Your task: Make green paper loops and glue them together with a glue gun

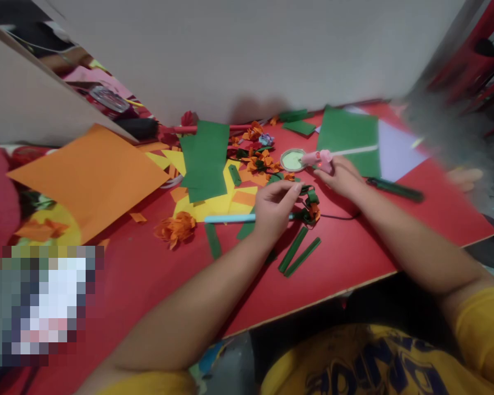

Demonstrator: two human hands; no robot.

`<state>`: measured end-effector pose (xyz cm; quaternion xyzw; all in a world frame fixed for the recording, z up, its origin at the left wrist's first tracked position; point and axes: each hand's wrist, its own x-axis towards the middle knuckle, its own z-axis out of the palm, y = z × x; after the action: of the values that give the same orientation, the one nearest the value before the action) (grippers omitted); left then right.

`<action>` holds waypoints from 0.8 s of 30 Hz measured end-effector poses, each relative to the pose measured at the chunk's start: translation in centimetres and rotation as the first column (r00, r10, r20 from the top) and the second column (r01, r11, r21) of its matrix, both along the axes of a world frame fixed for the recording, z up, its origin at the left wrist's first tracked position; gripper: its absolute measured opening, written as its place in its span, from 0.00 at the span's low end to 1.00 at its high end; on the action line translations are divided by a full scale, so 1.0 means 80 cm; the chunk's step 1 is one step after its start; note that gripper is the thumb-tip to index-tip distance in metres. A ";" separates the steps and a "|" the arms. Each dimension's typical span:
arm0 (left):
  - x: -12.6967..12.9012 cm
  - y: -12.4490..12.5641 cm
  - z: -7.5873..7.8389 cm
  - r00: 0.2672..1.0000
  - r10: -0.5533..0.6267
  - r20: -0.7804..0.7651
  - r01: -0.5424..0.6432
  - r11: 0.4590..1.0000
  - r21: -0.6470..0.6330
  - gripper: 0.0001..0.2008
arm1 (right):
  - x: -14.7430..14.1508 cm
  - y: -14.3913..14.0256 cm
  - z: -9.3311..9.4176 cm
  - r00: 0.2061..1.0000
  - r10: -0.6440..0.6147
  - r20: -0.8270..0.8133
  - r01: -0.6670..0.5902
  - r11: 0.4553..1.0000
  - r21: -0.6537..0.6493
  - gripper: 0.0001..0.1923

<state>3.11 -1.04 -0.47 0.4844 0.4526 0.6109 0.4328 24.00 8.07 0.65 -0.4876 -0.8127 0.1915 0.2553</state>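
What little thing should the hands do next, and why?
Maybe bring the pink glue gun toward the green and orange paper piece: the right hand holds the gun, its nozzle by the round dish, while the left hand pinches the paper piece.

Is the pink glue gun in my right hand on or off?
It looks on: a small red light glows on the body of the pink glue gun in your right hand.
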 end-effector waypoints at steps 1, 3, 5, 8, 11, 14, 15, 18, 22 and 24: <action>0.000 0.000 0.000 1.000 -0.001 0.001 0.001 1.000 -0.002 0.16 | -0.004 -0.001 0.003 1.000 0.014 -0.020 -0.014 0.999 -0.028 0.22; -0.001 0.000 0.000 1.000 -0.002 0.003 0.002 1.000 -0.009 0.16 | -0.008 -0.006 0.008 0.996 -0.003 -0.091 -0.001 0.999 -0.053 0.24; -0.001 0.000 0.000 1.000 -0.001 0.000 0.001 1.000 -0.021 0.16 | -0.006 -0.009 0.009 0.990 -0.006 -0.143 0.003 1.000 -0.025 0.25; 0.000 0.001 0.000 1.000 0.002 -0.008 -0.002 0.999 -0.033 0.16 | 0.001 -0.006 0.001 0.981 -0.059 -0.185 0.062 0.998 0.009 0.22; 0.001 0.004 -0.002 1.000 0.005 0.004 -0.004 0.999 -0.044 0.16 | 0.011 0.001 -0.013 0.962 -0.193 -0.192 0.189 0.981 -0.040 0.20; 0.000 0.007 -0.006 1.000 -0.005 0.025 0.008 0.995 -0.098 0.18 | 0.020 0.006 -0.021 0.905 -0.304 -0.297 0.306 0.951 -0.039 0.24; -0.001 0.008 -0.007 1.000 -0.008 0.024 0.011 0.994 -0.110 0.18 | 0.023 0.006 -0.022 0.877 -0.322 -0.357 0.335 0.942 -0.025 0.25; -0.001 0.010 -0.008 1.000 -0.006 0.004 0.006 0.995 -0.097 0.18 | 0.027 0.004 -0.022 0.812 -0.310 -0.495 0.371 0.928 0.027 0.29; 0.000 0.008 -0.005 1.000 -0.016 0.012 0.017 0.996 -0.090 0.18 | 0.020 -0.005 -0.015 0.880 -0.284 -0.381 0.316 0.949 0.023 0.27; 0.000 0.008 -0.003 1.000 -0.026 0.016 0.027 0.994 -0.103 0.18 | 0.016 -0.010 -0.009 0.936 -0.275 -0.219 0.272 0.961 -0.043 0.23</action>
<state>3.12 -0.42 -0.72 0.4631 0.4737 0.5845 0.4686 25.24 7.26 -0.11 -0.5727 -0.7020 0.2127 0.3660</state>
